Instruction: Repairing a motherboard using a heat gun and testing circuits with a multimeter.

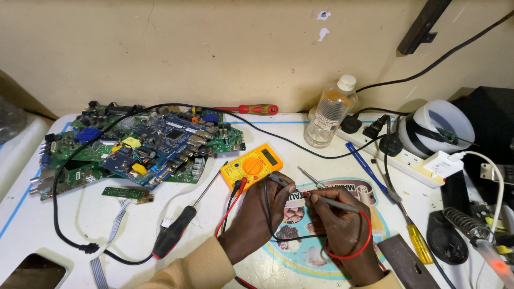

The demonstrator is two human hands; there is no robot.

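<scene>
One clear bottle (330, 111), capped, holds liquid beside hands (300, 217).

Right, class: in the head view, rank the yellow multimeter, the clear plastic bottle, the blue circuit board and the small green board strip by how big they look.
1. blue circuit board
2. yellow multimeter and clear plastic bottle: they look alike, and the bottle stands farther back, so unranked.
3. small green board strip

left hand (256, 214): pinches black probe (279, 180) | right hand (342, 227): pinches red probe (336, 203) | tips meet beside yellow multimeter (251, 166) | table (64, 225): circuit boards (144, 150), screwdrivers (176, 227), bottle (329, 112)
</scene>
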